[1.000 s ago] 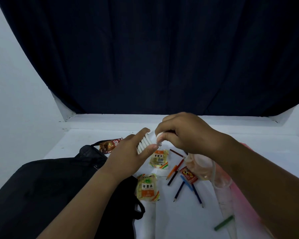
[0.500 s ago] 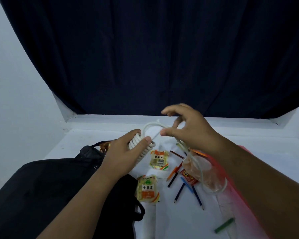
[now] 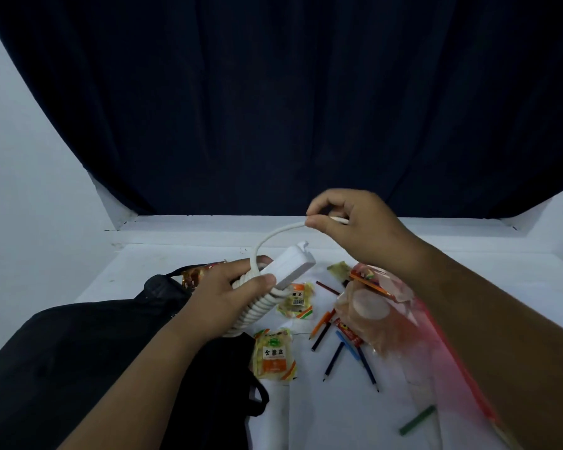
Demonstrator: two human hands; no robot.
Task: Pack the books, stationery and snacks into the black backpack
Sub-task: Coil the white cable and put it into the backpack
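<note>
From the head camera, a white tabletop (image 3: pixel 355 414) fills the lower half of the scene, meeting a raised white ledge (image 3: pixel 241 227) at its far edge, above which a dark navy curtain (image 3: pixel 280 102) hangs in folds across most of the background; pale wall (image 3: pixel 23 177) shows to the left. The black backpack (image 3: pixel 88 362) lies on the table's left near corner, one strap looping out toward the middle. The left hand (image 3: pixel 223 300) grasps a white power adapter (image 3: pixel 288 264) with its cord wound in coils round the body, held above the backpack's edge. The right hand (image 3: pixel 358 227) is raised higher and pinches the loose end of the white cord (image 3: pixel 275 237) between thumb and forefinger, the cord arching down to the coils. On the bare surface between the arms lie two yellow-and-orange snack packets (image 3: pixel 275 354), one nearer and one farther, and scattered coloured pencils (image 3: pixel 333 355). A clear plastic pouch (image 3: pixel 374 306) with a pinkish side sits under the right forearm, blurred. A green crayon-like stick (image 3: pixel 416 424) lies apart near the front edge. A shiny red-gold wrapper (image 3: pixel 197 274) peeks out behind the left hand.
</note>
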